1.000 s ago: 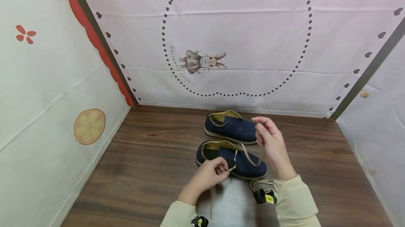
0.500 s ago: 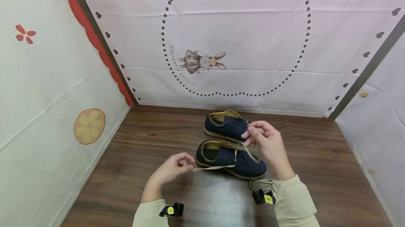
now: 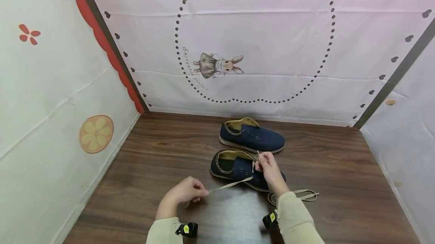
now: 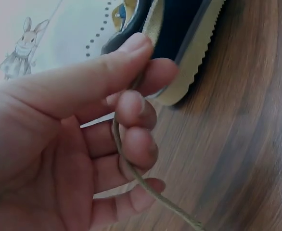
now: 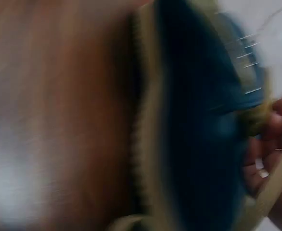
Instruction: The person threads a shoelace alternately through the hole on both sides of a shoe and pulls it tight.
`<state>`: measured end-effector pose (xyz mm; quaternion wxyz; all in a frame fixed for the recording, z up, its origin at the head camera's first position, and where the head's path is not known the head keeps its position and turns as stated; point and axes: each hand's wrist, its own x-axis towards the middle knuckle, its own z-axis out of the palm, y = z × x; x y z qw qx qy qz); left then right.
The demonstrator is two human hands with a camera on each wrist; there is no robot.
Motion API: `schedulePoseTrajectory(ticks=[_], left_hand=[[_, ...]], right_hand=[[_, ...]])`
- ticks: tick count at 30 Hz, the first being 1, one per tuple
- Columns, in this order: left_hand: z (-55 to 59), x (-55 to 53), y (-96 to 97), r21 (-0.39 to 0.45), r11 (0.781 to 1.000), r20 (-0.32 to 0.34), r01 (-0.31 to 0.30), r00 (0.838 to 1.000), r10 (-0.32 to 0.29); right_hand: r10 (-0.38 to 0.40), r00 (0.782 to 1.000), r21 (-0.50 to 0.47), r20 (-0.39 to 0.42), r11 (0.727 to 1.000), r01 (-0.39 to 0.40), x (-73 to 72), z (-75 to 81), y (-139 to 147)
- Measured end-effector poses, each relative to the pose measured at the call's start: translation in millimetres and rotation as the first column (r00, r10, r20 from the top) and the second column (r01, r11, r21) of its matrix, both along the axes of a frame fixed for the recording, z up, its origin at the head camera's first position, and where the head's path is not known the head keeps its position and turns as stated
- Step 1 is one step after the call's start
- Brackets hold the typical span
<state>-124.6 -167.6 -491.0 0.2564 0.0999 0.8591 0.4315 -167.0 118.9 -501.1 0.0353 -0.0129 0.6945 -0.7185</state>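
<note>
Near the middle of the frame, a little below centre, I see a navy shoe (image 3: pixel 240 168) on the wooden table (image 3: pixel 163 153), with a tan lace (image 3: pixel 231 184) running from its eyelets. At lower centre-left, the person's left hand (image 3: pixel 186 192) pinches one length of it between thumb and forefinger, the loose tail hanging below. The right hand (image 3: pixel 269 169), over the toe end, seems to pinch another stretch, a thin bit poking past the fingertips; the right wrist view is too blurred to confirm it.

The step looks like drawing the lace through. To do it well, I'd keep the left side lightly taut, never yanking, so the ends come out even, and hold the right end close to its tip, the strap of lace flat and untwisted. The second shoe (image 3: pixel 265 138), just above, and the coiled lace (image 3: pixel 307 195) at lower right are best left alone.
</note>
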Motion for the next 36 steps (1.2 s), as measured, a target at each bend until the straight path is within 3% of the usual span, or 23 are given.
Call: schedulePoseTrajectory(ticks=[4,10,13,15,16,18,20,22,25,27,32,36], left_hand=[[-0.2,-1.1,-5.3,0.028,1.0,-0.003,-0.006,1.0,0.006],[2.4,-0.9,-10.5,-0.002,1.0,-0.002,0.015,1.0,-0.015],[2.7,-3.2,2.5,-0.077,0.997,-0.105,-0.024,0.994,0.016],[2.8,-6.8,18.3,-0.112,0.99,-0.247,-0.088,0.967,0.058],[2.9,-9.1,27.7,-0.116,0.986,-0.324,-0.122,0.943,0.079],[2.7,-14.6,47.5,-0.107,0.98,-0.472,-0.167,0.876,0.098],[1.4,-20.0,67.2,-0.122,0.978,-0.559,-0.168,0.826,0.072],[-0.1,-24.3,84.4,-0.183,0.975,-0.587,-0.13,0.81,-0.002],[-3.3,-29.2,101.2,-0.3,0.95,-0.566,-0.091,0.819,-0.1],[-6.3,-31.3,106.1,-0.318,0.943,-0.537,-0.097,0.838,-0.095],[-13.0,-34.9,106.2,-0.145,0.981,-0.457,-0.125,0.888,0.046],[-15.1,-36.4,104.3,-0.042,0.992,-0.42,-0.115,0.903,0.087]], right_hand=[[-0.053,0.992,-0.007,-0.114,0.999,0.052,2.3,-20.8,1.0],[-0.01,0.976,0.04,-0.217,0.999,0.019,4.6,-27.7,2.3],[-0.001,0.955,0.007,-0.298,1.0,0.004,4.7,-26.4,4.4],[-0.007,0.947,0.018,-0.322,1.0,0.014,4.3,-22.5,6.0],[-0.011,0.948,0.035,-0.317,0.999,0.023,4.1,-19.4,6.8],[-0.001,0.96,0.085,-0.282,0.996,0.026,4.4,-11.4,8.2],[0.038,0.979,0.175,-0.2,0.985,-0.003,4.8,-5.0,9.2],[0.102,0.984,0.247,-0.143,0.967,-0.064,5.9,0.1,9.8],[0.192,0.975,0.35,-0.108,0.926,-0.144,7.9,3.2,10.3],[0.235,0.966,0.408,-0.108,0.896,-0.172,10.0,3.7,10.3],[0.265,0.951,0.528,-0.159,0.837,-0.145,12.9,-0.7,10.0],[0.235,0.952,0.584,-0.194,0.808,-0.08,12.5,-4.2,8.2]])
